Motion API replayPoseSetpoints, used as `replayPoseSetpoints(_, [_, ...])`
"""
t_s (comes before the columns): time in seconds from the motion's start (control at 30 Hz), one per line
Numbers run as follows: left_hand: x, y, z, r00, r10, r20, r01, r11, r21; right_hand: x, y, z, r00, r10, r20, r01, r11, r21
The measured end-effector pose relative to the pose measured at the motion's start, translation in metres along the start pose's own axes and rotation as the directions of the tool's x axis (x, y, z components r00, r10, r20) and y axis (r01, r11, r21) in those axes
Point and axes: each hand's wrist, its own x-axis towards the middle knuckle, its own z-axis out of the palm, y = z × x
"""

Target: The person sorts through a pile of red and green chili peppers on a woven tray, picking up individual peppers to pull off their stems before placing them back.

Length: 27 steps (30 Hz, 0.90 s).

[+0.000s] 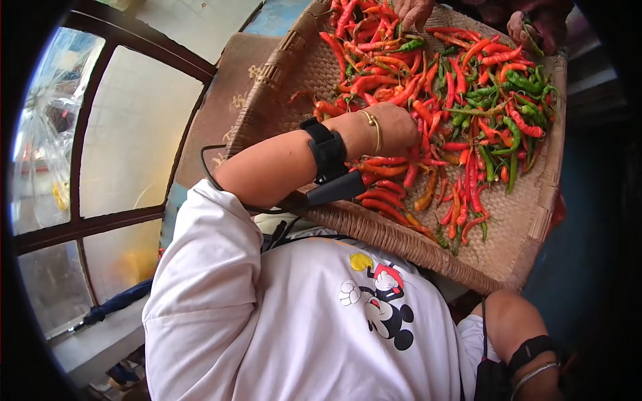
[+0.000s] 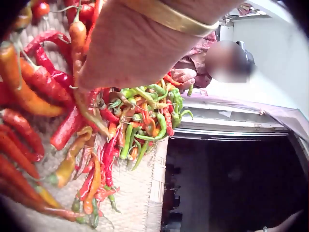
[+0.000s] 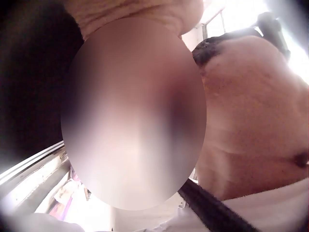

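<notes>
Basket (image 1: 511, 257): shallow, woven, tan, thick-rimmed. Contents: long glossy red chilli peppers (image 1: 382, 202), some orange, across its left and middle; slim green chilli peppers (image 1: 513, 134), mixed with red, toward its right side.
Left hand (image 1: 399, 127): gold bracelet (image 1: 376, 130), black wrist strap (image 1: 326, 152); over the basket's middle, against the red peppers. Fingers hidden beneath; grip cannot be told.
Right forearm (image 1: 528, 334): outside the basket's near right corner, black strap, silver bracelet (image 1: 535, 375); finger state cannot be told.
Second person's hands (image 1: 413, 12): at the basket's far side, one holding a green pepper (image 1: 533, 40).
</notes>
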Motion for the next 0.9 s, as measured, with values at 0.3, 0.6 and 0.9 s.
replayPoseSetpoints(0.3, [0.0, -0.016, 0.023, 0.95, 0.177, -0.259, -0.205, 0.975, -0.084, 0.028, -0.036, 0.002, 0.999, 0.034, 0.036, -0.017, 0.917, -0.398])
replayPoseSetpoints(0.6, [-0.004, -0.021, 0.027, 0.94, 0.206, -0.272, -0.217, 0.976, -0.012, -0.069, 0.056, -0.078, 0.366, 0.917, -0.16, -0.42, 0.009, -0.907])
replayPoseSetpoints(0.9, [-0.009, 0.0, 0.014, 0.983, 0.172, -0.063, -0.183, 0.909, -0.374, -0.133, 0.081, -0.094, 0.172, 0.962, -0.214, 0.005, -0.218, -0.976])
